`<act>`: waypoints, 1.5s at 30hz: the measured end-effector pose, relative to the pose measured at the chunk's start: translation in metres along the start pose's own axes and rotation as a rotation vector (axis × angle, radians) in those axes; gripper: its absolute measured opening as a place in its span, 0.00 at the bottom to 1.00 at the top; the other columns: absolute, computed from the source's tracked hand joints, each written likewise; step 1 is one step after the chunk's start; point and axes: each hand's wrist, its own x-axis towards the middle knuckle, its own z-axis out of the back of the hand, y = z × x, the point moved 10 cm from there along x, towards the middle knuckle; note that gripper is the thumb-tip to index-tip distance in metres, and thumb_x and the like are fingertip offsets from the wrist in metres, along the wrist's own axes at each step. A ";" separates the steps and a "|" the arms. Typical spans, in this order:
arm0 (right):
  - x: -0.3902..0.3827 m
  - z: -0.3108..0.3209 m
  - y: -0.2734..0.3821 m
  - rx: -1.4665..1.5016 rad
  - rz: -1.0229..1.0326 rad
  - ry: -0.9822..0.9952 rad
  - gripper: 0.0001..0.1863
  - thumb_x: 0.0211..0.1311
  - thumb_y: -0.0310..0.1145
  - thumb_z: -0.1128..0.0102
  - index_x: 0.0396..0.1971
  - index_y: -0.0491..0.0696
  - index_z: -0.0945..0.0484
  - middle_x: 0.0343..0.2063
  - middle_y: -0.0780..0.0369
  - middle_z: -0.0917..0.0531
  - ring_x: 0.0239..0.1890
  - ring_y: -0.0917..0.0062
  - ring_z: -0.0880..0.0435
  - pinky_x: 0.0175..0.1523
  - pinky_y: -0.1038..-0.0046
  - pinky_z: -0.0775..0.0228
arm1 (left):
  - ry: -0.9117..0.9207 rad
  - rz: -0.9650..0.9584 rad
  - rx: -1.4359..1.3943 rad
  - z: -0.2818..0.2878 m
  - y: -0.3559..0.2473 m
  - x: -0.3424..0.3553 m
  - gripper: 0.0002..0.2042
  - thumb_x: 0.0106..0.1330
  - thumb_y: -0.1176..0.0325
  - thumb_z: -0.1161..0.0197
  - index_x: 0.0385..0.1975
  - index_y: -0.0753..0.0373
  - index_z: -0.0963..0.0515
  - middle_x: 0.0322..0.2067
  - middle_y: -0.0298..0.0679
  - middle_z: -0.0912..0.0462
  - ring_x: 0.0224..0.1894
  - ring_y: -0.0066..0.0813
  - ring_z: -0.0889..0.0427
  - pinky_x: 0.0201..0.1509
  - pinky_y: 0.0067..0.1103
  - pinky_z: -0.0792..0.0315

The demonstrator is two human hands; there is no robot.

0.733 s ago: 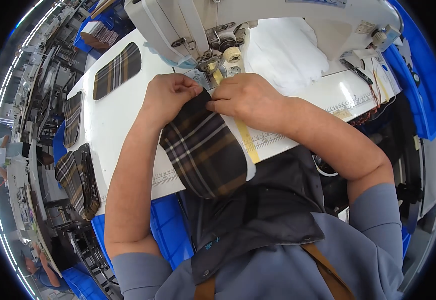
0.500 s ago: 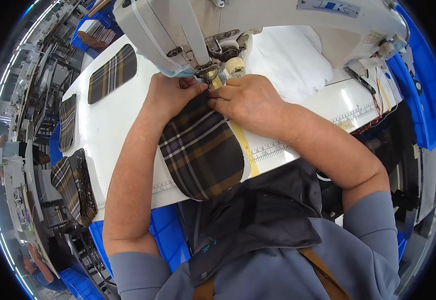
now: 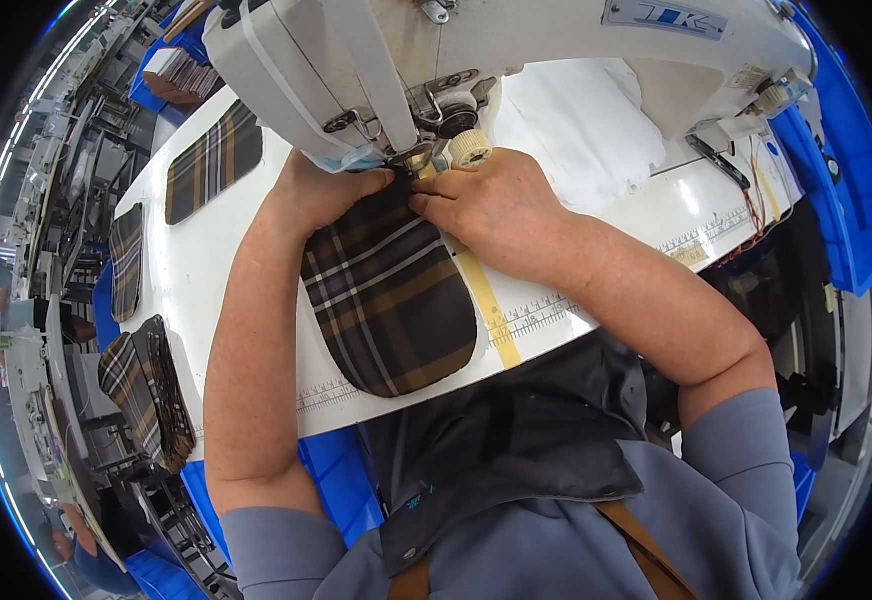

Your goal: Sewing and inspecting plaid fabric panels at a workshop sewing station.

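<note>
A dark plaid fabric piece (image 3: 391, 300) with a rounded near end lies on the white sewing table (image 3: 216, 290). Its far end sits under the head of a white sewing machine (image 3: 476, 50), by the needle. My left hand (image 3: 321, 190) presses the piece's far left corner, fingers bent onto the cloth. My right hand (image 3: 486, 200) pinches the far right edge just beside the presser foot. A yellow tape strip (image 3: 486, 305) runs along the table to the right of the piece.
Another plaid piece (image 3: 211, 165) lies flat at the table's far left. A stack of plaid pieces (image 3: 146, 390) hangs at the left edge. White cloth (image 3: 576, 130) lies behind the machine. Blue bins (image 3: 846, 200) stand at the right.
Both hands and the plaid piece have slid further under the machine head. The view has tilted closer to the machine.
</note>
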 end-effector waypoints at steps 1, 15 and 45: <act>0.000 0.000 0.000 -0.001 -0.001 0.001 0.15 0.54 0.31 0.41 0.43 0.52 0.14 0.37 0.71 0.14 0.38 0.80 0.14 0.33 0.71 0.25 | 0.004 0.040 0.013 -0.001 0.003 0.000 0.22 0.54 0.71 0.23 0.50 0.64 0.19 0.46 0.39 0.15 0.49 0.30 0.20 0.56 0.26 0.26; -0.002 0.002 0.004 0.020 0.012 -0.029 0.14 0.51 0.31 0.39 0.39 0.51 0.13 0.36 0.70 0.14 0.39 0.77 0.16 0.39 0.72 0.23 | -0.029 0.060 0.059 -0.004 0.021 0.005 0.24 0.53 0.64 0.22 0.50 0.62 0.18 0.46 0.42 0.13 0.50 0.34 0.15 0.57 0.26 0.24; -0.006 0.006 0.003 0.021 0.002 -0.118 0.06 0.51 0.31 0.40 0.28 0.48 0.17 0.28 0.66 0.18 0.34 0.72 0.15 0.36 0.69 0.23 | -0.289 -0.109 0.510 0.018 -0.037 -0.053 0.17 0.51 0.63 0.23 0.40 0.62 0.16 0.36 0.45 0.13 0.45 0.38 0.14 0.51 0.29 0.21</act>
